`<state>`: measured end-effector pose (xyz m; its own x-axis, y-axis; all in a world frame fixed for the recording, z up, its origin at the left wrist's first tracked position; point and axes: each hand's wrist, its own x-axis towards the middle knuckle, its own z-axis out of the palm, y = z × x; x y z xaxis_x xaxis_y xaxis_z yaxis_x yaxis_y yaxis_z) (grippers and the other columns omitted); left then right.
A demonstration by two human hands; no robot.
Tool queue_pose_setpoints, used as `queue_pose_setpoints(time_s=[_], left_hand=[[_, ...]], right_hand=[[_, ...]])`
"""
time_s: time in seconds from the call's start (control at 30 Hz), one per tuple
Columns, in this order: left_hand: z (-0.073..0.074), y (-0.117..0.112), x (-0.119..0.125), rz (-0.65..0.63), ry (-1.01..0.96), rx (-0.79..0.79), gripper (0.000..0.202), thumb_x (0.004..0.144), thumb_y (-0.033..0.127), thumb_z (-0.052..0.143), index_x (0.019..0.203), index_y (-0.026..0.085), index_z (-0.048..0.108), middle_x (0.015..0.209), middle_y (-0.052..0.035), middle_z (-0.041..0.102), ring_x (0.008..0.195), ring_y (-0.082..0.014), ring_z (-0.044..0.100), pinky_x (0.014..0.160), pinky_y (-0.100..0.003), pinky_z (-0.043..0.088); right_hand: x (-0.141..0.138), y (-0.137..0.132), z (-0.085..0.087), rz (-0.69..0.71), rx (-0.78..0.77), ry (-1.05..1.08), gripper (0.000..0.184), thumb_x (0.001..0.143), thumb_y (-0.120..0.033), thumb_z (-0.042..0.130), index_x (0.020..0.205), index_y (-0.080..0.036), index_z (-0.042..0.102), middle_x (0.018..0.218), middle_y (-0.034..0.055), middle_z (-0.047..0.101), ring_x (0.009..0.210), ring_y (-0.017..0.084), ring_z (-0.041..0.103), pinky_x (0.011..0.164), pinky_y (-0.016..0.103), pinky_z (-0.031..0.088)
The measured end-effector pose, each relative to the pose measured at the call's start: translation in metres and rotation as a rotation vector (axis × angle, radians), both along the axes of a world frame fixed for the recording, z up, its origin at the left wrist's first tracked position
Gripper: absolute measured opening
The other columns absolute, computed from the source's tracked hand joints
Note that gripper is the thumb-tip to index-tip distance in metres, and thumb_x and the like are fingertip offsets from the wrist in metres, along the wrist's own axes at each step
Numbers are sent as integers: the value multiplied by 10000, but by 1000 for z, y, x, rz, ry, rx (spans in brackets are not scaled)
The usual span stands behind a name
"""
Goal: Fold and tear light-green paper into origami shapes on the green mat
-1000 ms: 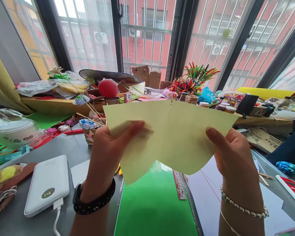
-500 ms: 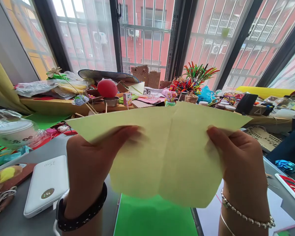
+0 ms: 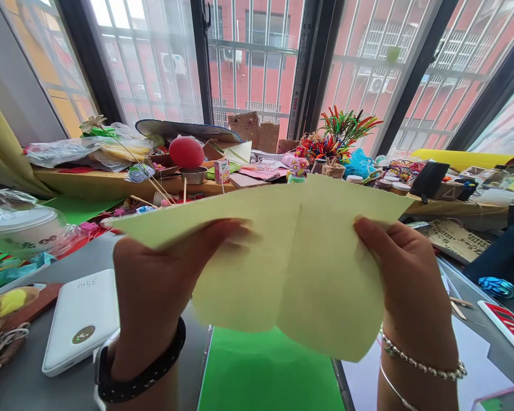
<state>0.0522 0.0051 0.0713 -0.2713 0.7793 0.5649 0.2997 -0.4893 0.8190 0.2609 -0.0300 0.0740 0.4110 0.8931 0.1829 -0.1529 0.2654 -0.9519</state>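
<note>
I hold a pale yellow sheet of paper (image 3: 291,268) up in front of me with both hands; a crease runs down its middle. My left hand (image 3: 154,291) pinches the sheet's left half, thumb lying across the front. My right hand (image 3: 400,274) pinches the right edge, thumb on the front. A black band sits on my left wrist, silver bracelets on my right. Below the sheet lies a green sheet (image 3: 265,371) on the grey table (image 3: 21,382).
A white power bank (image 3: 81,319) with a cable lies at the left. A red ball (image 3: 186,152), a plastic cup (image 3: 23,225), colourful craft stems (image 3: 345,128) and several craft bits crowd the window ledge. White paper (image 3: 475,365) and a red-striped item (image 3: 508,331) lie right.
The sheet has been spread wider: its left half unfolded outwards as my left hand moved left and down. It now hangs lower, hiding the ruler and more of the green sheet.
</note>
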Motion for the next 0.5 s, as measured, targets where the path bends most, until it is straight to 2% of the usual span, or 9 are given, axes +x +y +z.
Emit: queue_pose_setpoints(time_s=[0.03,0.07,0.13,0.23,0.33,0.4,0.5], left_hand=[[6,1,-1,7,-1,-1,193,587,390,653,725,255,669,670,56,676,608,-171,638,460,-253,525],[12,3,-3,-103,59,-77,184,547,389,676,668,252,669,616,62,669,533,-153,626,404,-228,501],[21,9,-9,-258,158,-233,171,527,375,687,612,228,661,634,55,674,539,-130,622,431,-195,493],[21,23,-23,-319,355,-547,259,570,425,634,574,166,634,591,14,667,494,-128,600,400,-182,447],[5,35,-39,-342,514,-785,290,578,422,607,628,137,618,578,-9,664,512,-160,604,418,-202,442],[-11,39,-50,-386,582,-869,282,590,410,589,625,131,611,583,-15,667,547,-173,611,448,-201,445],[-35,39,-63,-366,609,-931,286,587,417,577,595,132,604,555,-6,660,545,-182,607,434,-193,427]], right_hand=[[1,3,-1,6,11,-5,195,613,-355,666,747,-224,612,576,-16,642,409,129,574,386,236,487],[1,8,-2,19,19,-14,206,616,-360,661,748,-212,609,577,-18,639,404,124,568,400,239,487],[4,21,-9,74,9,-61,240,618,-386,649,754,-193,602,589,-13,639,410,121,560,440,250,486],[9,44,-31,195,-27,-231,326,678,-487,541,736,-170,593,634,11,642,497,139,577,492,256,466],[12,57,-63,247,-127,-624,412,742,-520,413,673,-157,593,637,32,637,564,155,588,527,251,435],[12,54,-84,210,-225,-1011,358,757,-462,435,647,-165,604,654,44,643,632,177,597,568,256,418],[8,36,-112,226,-344,-1314,247,738,-384,509,759,-159,610,758,74,656,716,205,596,613,269,417]])
